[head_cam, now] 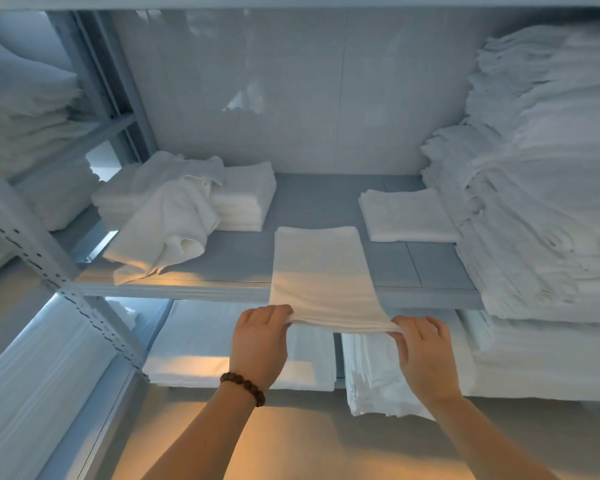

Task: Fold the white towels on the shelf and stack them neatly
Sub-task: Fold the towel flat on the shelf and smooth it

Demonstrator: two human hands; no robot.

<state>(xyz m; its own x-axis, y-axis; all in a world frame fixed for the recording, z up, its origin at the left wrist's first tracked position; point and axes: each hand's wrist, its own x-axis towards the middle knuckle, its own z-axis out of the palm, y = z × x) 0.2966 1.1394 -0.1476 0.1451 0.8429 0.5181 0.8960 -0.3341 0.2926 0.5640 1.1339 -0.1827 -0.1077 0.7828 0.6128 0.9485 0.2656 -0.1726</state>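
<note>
Fingers curled, our left hand (260,342) and right hand (425,355) each pinch one near corner of one long towel (321,268), which lies mid-shelf (236,259) and overhangs the near edge. One folded towel (407,214) lies far right and one crumpled towel (168,230) lies left.

**Grey-blue shelf: linen held**

Shelf (312,202): flat grey-blue board carried on perforated uprights (49,271).
- Left rear: low stack of folded towels (246,202).
- Draped over that stack's front and down onto the board: one crumpled towel (167,233).
- Centre: long folded towel (319,261), laid lengthwise, near end overhanging the front edge.
- Right rear: square folded towel (406,216), lying flat.
- Far right: tall pile of white linen (541,209), just beside the square one.
</note>
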